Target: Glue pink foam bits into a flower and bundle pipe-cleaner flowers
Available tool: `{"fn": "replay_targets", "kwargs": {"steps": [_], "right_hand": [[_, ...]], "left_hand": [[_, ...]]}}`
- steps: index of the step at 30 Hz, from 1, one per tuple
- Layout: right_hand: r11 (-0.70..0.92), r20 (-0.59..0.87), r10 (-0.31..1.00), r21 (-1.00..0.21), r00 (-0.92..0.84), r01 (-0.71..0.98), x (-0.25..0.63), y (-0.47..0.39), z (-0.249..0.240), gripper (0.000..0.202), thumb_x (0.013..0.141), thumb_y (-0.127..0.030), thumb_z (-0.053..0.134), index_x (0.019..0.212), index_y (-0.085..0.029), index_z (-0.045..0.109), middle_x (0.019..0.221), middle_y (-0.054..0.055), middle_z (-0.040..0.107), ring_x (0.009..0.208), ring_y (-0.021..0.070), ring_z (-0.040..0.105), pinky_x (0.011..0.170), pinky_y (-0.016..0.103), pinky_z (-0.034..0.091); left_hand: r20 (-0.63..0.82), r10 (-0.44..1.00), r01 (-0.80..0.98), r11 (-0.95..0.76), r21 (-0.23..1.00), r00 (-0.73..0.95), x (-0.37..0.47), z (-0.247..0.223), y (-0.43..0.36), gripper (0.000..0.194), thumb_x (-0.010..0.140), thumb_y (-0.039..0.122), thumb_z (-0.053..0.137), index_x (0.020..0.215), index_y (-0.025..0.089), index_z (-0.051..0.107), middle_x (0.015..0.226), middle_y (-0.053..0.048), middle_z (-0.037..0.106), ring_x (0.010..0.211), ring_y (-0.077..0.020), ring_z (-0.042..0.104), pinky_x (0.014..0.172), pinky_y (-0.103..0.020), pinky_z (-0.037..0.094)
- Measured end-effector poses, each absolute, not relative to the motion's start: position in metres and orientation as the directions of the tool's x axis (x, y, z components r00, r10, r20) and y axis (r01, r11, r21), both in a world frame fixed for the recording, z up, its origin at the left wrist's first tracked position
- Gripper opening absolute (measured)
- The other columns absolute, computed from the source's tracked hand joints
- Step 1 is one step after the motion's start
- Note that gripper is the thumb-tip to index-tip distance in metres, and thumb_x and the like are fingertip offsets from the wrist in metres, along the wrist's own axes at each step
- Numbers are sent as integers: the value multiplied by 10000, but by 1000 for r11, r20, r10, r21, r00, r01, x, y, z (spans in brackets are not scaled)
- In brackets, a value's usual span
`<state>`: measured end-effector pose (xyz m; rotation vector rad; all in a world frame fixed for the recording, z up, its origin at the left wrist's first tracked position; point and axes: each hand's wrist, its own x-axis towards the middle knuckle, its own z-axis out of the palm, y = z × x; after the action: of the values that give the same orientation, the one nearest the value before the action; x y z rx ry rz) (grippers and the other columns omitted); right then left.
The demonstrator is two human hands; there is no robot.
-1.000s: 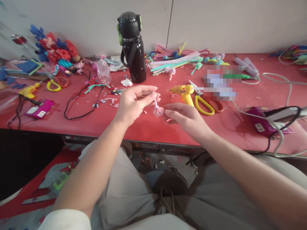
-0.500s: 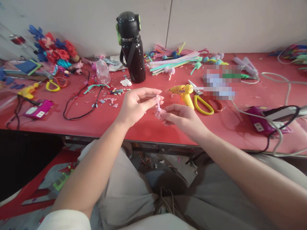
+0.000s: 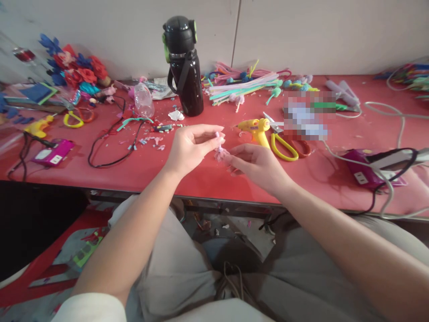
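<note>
Over the front of the red table, my left hand [image 3: 189, 147] pinches the narrow stem of a small pink-lilac frilly craft piece [image 3: 221, 154] between thumb and fingertips. The frilled end hangs downward. My right hand [image 3: 256, 165] has its thumb and fingers pressed together at the right side of that frill; its fingertips are partly hidden. Just beyond my right hand lies a yellow glue gun [image 3: 255, 127], with yellow-handled scissors [image 3: 284, 150] beside it.
A tall black bottle [image 3: 187, 85] stands behind my hands. Pastel pipe cleaners [image 3: 244, 87] are piled at the back. Purple power boxes [image 3: 53, 153] with loose cables sit at both sides. A clear plastic bottle [image 3: 144, 100] and scraps lie left. Part of the right side is pixelated.
The frilly piece has shifted slightly left and its frill looks more spread out. My right fingers have moved a little up and left along it; my left hand has barely moved.
</note>
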<state>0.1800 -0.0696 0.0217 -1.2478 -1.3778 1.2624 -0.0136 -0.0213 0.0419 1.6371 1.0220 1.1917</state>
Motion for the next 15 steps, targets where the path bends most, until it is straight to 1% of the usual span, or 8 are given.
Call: {"fn": "replay_targets", "kwargs": {"steps": [2,4,6,7,8,11,13,15], "right_hand": [[24,-9,992,-967,-129,253,194,-66,24,353,839,-521,793,891,-183,702,709,56,746,586,166,672,568,329,573],[71,26,994,-885,-104,460,214,-59,26,365,880,-542,744,778,-201,667,610,26,681,500,144,598,502,311,485],[125,94,992,-714,-83,689,237,-51,25,496,888,-603,723,606,-230,556,481,-9,542,423,124,472,452,306,367],[152,149,986,-624,-74,767,247,-47,23,556,879,-635,723,558,-243,494,446,-20,473,413,120,420,446,307,326],[164,214,975,-550,-52,819,256,-42,20,586,854,-663,736,541,-251,460,439,-26,440,413,119,383,445,306,302],[117,366,929,-425,52,897,269,-27,7,529,765,-688,783,618,-258,511,543,-13,506,480,140,409,476,300,308],[93,403,911,-417,92,904,267,-17,-1,485,731,-668,798,685,-251,554,633,10,557,548,161,459,508,305,329],[99,396,912,-466,108,879,260,-7,-8,478,706,-646,814,693,-245,555,660,19,565,582,166,473,528,309,339]], "left_hand": [[280,941,140,-308,941,189,-15,42,-20,301,764,317,913,1024,188,834,976,-93,836,970,-265,807,922,-412,678],[277,946,143,-302,943,169,-16,42,-18,310,761,322,915,1024,181,829,981,-99,835,970,-269,808,926,-418,679],[267,951,148,-289,946,155,-18,42,-16,323,762,322,913,1034,178,818,985,-100,835,965,-272,811,928,-427,681],[262,953,148,-284,947,153,-19,41,-15,327,765,317,910,1043,177,811,986,-100,835,961,-273,814,927,-431,682],[257,954,148,-280,949,154,-19,41,-14,329,770,309,905,1052,175,802,989,-100,835,957,-273,815,927,-434,682],[248,955,153,-273,950,165,-21,40,-11,306,799,272,871,1070,165,776,1001,-109,832,956,-271,818,929,-433,678],[254,951,170,-284,944,178,-22,39,-11,283,819,238,841,1078,155,761,1004,-115,830,953,-266,819,929,-423,675],[267,943,207,-307,929,199,-22,39,-11,276,835,198,811,1099,149,746,1000,-115,829,957,-256,819,936,-404,670]]}}
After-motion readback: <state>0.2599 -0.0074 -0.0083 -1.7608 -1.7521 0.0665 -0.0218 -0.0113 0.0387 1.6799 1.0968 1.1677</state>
